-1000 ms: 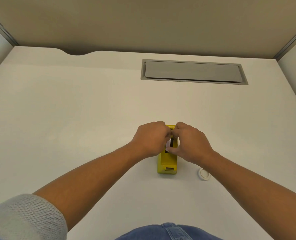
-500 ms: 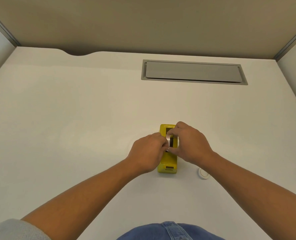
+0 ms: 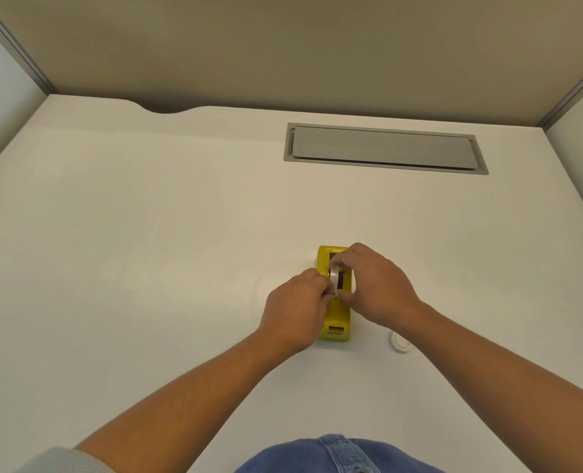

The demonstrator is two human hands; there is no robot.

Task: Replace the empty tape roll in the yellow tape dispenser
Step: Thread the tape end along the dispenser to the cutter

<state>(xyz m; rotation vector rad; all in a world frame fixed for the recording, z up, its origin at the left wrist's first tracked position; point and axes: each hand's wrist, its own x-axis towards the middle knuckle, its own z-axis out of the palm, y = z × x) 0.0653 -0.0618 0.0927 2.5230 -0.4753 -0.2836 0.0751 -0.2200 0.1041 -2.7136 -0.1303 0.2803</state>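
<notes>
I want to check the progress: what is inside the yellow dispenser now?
A tape roll stands in the dispenser slot, pinched by both the left hand and right hand. Its lower part is hidden.

Bare forearms, a grey knit sleeve [image 3: 64, 460] pushed up the left arm, and blue denim jeans [image 3: 338, 455].

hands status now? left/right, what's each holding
Left hand: closed, fingertips pinching at the tape roll; likely its loose end.
Right hand: closed on the tape roll, over the yellow dispenser.
</notes>
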